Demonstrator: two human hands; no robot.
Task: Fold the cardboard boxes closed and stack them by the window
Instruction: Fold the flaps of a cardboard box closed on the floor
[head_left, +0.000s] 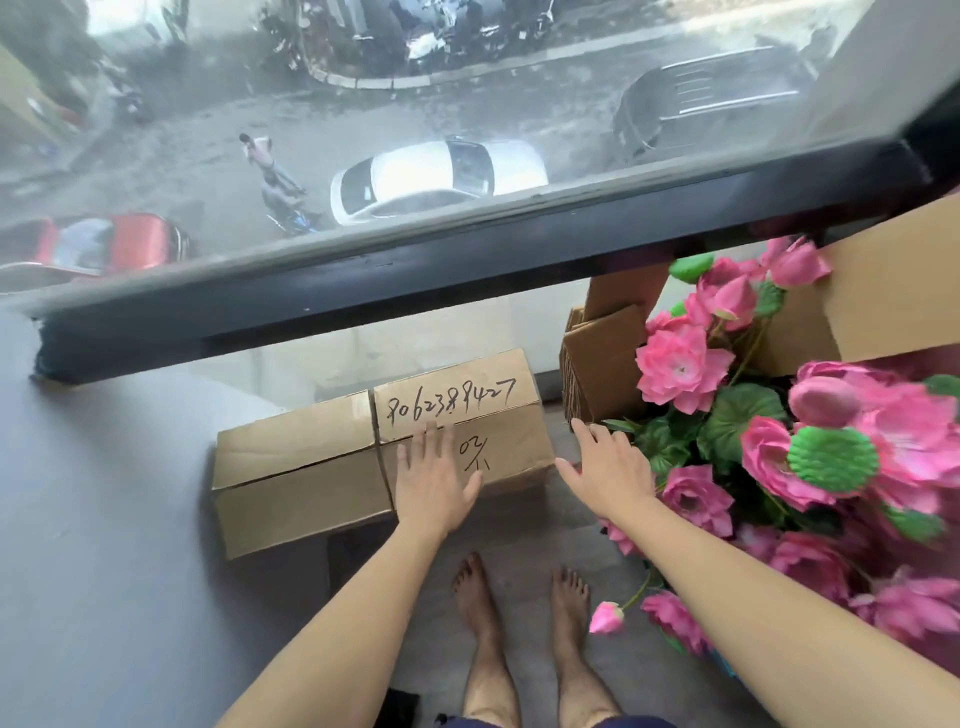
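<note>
My left hand (434, 480) lies flat, fingers straight and spread, on the lid of the cardboard box (384, 447) on the floor just under the window (363, 130). My right hand (608, 465) hangs open too, fingers loose, holding nothing, just off the box's right end at about three o'clock from it; I cannot tell whether its thumb touches the cardboard.

The box is shut: its top flaps meet along a seam down the length, with another crease across the middle, so nothing inside shows. It is plain brown and a little dented, with a long number in black marker on the far right flap and a shorter mark just beside my left fingers. It sits at about twelve o'clock from my bare feet (519, 613), its far side close to the lower pane.

At two o'clock, flattened cardboard sheets (602, 364) stand upright near the glass. Pink artificial lotus flowers (779, 431) with green leaves and seed pods crowd the right side, and a larger carton (893, 296) rises behind them.
</note>
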